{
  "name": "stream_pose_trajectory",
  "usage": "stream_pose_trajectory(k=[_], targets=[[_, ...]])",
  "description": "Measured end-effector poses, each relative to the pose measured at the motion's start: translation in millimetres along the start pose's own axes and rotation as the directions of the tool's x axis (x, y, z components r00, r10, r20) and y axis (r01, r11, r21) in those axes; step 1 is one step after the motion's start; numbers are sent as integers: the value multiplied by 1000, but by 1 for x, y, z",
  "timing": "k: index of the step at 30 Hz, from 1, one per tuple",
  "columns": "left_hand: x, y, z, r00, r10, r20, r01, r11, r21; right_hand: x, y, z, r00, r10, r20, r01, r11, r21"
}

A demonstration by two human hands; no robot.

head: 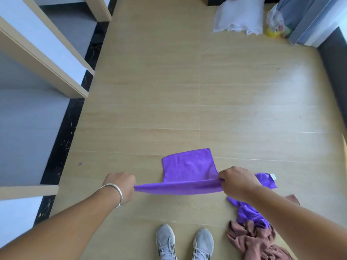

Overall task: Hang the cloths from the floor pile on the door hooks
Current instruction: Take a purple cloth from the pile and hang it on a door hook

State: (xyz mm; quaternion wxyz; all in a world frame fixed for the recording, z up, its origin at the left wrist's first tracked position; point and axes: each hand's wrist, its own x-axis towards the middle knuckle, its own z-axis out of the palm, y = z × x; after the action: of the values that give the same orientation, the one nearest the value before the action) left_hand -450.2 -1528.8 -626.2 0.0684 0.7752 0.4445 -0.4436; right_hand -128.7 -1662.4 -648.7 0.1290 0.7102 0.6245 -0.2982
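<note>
Head view: pale wood-plank floor (169, 91) lies open ahead, bounded left by a black strip. Purple microfibre cloth (187, 169) is stretched taut above it, left hand (120, 186) and right hand (236, 182) each pinching a top corner. Crumpled purple and brown fabric pile (253, 231) sits beside grey trainers (185, 243).

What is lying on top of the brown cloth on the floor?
A crumpled purple cloth lies on the brown cloth. The right forearm covers part of both, so anything more there stays unseen.
</note>
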Motion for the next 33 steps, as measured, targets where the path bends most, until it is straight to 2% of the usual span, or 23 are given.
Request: stream_pose_trajectory(k=[3, 5, 6, 8, 10, 11, 13, 15, 18, 19, 21, 24, 26, 29, 33], targets=[[9, -5, 1, 999, -31, -10, 30, 995, -97, 14, -3, -5, 999, 47, -28, -46, 999, 11], [17, -14, -4, 995, -101, -14, 90, 936, -341, 26, -4, -15, 991, 107, -78, -103, 993, 59], [22, -20, -9, 990, -139, -10, 115, 854, -508, 32, -4, -23, 983, 148, -113, -136, 985, 106], [31, -33, -28, 971, -238, -35, 113, 580, -807, 44, -6, -46, 955, 241, -171, -197, 951, 238], [40, -47, -55, 932, -358, -54, 62, 303, -951, 59, -9, -76, 930, 296, -216, -217, 920, 326], [43, -53, -70, 913, -403, -68, 19, 208, -978, 67, -11, -93, 921, 305, -244, -213, 915, 342], [46, -68, -101, 870, -478, -121, -91, 86, -992, 79, -16, -127, 895, 308, -324, -188, 917, 352], [47, -85, -128, 829, -528, -183, -221, -8, -975, 88, -22, -158, 859, 302, -413, -152, 922, 357], [35, -106, -157, 802, -533, -270, -405, -152, -902, 90, -31, -194, 799, 295, -524, -113, 930, 350], [30, -112, -162, 792, -534, -296, -444, -170, -880, 89, -33, -203, 783, 284, -554, -103, 937, 335], [21, -122, -166, 765, -547, -341, -469, -110, -877, 85, -35, -215, 763, 240, -601, -73, 954, 289], [9, -132, -155, 704, -553, -445, -450, 138, -882, 74, -35, -219, 785, 111, -610, 22, 978, 206], [1, -135, -141, 678, -508, -531, -420, 324, -848, 66, -32, -212, 799, -9, -602, 73, 994, 82], [-6, -134, -102, 750, -369, -549, -337, 501, -797, 59, -26, -183, 832, -178, -525, 130, 983, -128], [0, -119, -33, 856, -211, -471, -266, 603, -752, 58, -26, -116, 895, -214, -393, 144, 969, -200]])
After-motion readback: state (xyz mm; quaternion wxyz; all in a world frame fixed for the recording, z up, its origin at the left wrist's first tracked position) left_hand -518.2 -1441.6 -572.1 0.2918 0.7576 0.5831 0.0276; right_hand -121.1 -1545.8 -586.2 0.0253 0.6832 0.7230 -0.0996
